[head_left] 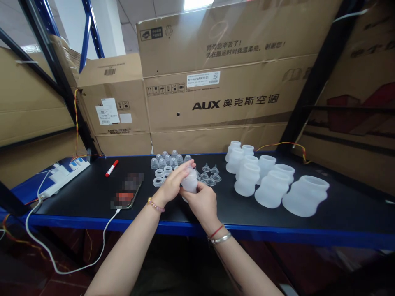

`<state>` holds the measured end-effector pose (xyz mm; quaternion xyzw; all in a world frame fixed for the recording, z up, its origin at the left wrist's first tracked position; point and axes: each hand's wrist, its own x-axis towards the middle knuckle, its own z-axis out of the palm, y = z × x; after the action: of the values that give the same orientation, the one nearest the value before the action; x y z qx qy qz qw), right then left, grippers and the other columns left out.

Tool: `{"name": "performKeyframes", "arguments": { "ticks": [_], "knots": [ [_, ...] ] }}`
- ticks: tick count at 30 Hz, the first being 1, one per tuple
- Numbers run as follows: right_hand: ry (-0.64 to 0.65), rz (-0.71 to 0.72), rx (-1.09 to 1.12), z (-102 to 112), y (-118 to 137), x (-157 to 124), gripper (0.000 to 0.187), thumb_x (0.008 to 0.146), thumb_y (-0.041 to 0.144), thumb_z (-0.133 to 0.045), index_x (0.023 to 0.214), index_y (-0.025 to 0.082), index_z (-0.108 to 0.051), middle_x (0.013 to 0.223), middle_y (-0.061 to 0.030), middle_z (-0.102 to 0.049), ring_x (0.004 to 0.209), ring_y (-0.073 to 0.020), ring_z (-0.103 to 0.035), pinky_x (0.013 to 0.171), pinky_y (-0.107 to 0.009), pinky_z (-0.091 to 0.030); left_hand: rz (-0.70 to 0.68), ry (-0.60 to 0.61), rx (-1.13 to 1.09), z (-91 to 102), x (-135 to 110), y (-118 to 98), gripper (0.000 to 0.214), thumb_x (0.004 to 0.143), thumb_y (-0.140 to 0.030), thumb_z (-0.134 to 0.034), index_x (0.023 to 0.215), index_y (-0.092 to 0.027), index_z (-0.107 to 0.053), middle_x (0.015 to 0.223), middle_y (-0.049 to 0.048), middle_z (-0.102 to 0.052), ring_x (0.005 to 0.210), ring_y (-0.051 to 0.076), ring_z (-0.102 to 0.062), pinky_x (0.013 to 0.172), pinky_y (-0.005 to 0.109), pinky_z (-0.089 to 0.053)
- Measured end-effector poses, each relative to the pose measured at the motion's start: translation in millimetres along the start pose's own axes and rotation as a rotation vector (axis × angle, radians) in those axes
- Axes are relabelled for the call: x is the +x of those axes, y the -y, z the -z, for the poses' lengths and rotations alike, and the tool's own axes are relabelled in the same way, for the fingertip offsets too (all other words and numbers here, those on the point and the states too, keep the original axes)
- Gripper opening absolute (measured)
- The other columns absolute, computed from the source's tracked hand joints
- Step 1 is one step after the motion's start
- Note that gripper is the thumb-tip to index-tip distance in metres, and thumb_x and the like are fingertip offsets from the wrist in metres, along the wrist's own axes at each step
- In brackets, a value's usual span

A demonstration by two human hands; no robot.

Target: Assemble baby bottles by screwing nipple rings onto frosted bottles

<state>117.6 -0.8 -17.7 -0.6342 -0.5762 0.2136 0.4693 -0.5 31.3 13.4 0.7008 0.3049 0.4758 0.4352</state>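
Above the front of the black table, a frosted baby bottle (pixel 189 184) with a clear cap stands nearly upright between my hands. My right hand (pixel 204 203) is closed around its lower part. My left hand (pixel 174 180) lies against the upper left side and top, fingers stretched out and together. Behind my left hand are several clear domed caps (pixel 162 163) and white collar rings (pixel 159 172). Clear nipples (pixel 210 181) lie to the right of the bottle. Farther right stand several frosted, wavy-sided bottles (pixel 247 179) without caps.
A phone (pixel 135 193) on a white charging cable (pixel 105 242) lies left of my hands, with a red-and-white marker (pixel 111 168) behind it. A power strip (pixel 66 179) sits at the far left. Cardboard boxes (pixel 216 119) wall the back. Blue edging (pixel 262 232) runs along the front.
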Motion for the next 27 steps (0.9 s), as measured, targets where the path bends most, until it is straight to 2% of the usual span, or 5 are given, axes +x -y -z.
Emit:
{"name": "performKeyframes", "arguments": {
  "ticks": [7, 16, 20, 24, 27],
  "knots": [
    [-0.001, 0.016, -0.032, 2.4, 2.5, -1.1, 0.026, 0.063, 0.047, -0.064, 0.068, 0.021, -0.069, 0.061, -0.0043, -0.069, 0.059, -0.0209, -0.062, 0.058, -0.028, -0.040, -0.087, -0.256, 0.336, -2.7, -0.9, 7.7, 0.083, 0.072, -0.051, -0.073, 0.141, -0.020, -0.040, 0.128, 0.0138, -0.050, 0.121, 0.027, -0.049, 0.107, 0.046, -0.036],
    [0.003, -0.011, -0.035, 2.3, 5.2, -2.1, 0.029, 0.065, 0.049, -0.064, 0.075, 0.022, -0.072, 0.067, -0.0054, -0.071, 0.063, -0.0229, -0.064, 0.060, -0.029, -0.041, 0.003, 0.008, -0.028, -0.1, 1.1, 1.0, 0.057, 0.085, -0.037, -0.053, 0.137, -0.018, -0.046, 0.129, 0.0132, -0.058, 0.119, 0.026, -0.054, 0.103, 0.042, -0.041],
    [0.013, -0.007, -0.040, 3.2, 5.4, -1.4, 0.028, 0.064, 0.047, -0.065, 0.073, 0.022, -0.071, 0.063, -0.0049, -0.069, 0.062, -0.0228, -0.064, 0.060, -0.029, -0.041, -0.053, -0.131, 0.189, -2.7, -1.0, 4.8, 0.073, 0.081, -0.047, -0.063, 0.143, -0.019, -0.038, 0.145, 0.0159, -0.039, 0.132, 0.029, -0.042, 0.110, 0.045, -0.032],
    [0.014, -0.010, -0.057, 3.5, 4.5, -0.6, 0.026, 0.063, 0.046, -0.066, 0.071, 0.022, -0.071, 0.060, -0.0043, -0.068, 0.060, -0.0224, -0.063, 0.059, -0.029, -0.040, -0.079, -0.294, 0.293, -3.8, -0.8, 11.5, 0.093, 0.068, -0.047, -0.077, 0.144, -0.019, -0.034, 0.122, 0.0138, -0.054, 0.115, 0.026, -0.053, 0.105, 0.046, -0.038],
    [0.010, -0.004, -0.032, 3.0, 4.6, -0.9, 0.028, 0.065, 0.048, -0.065, 0.072, 0.022, -0.071, 0.062, -0.0044, -0.069, 0.061, -0.0219, -0.063, 0.059, -0.029, -0.040, -0.066, -0.204, 0.135, -1.9, 1.1, 10.8, 0.083, 0.073, -0.038, -0.072, 0.144, -0.018, -0.034, 0.109, 0.0102, -0.063, 0.106, 0.023, -0.059, 0.100, 0.043, -0.043]
  ]
}}
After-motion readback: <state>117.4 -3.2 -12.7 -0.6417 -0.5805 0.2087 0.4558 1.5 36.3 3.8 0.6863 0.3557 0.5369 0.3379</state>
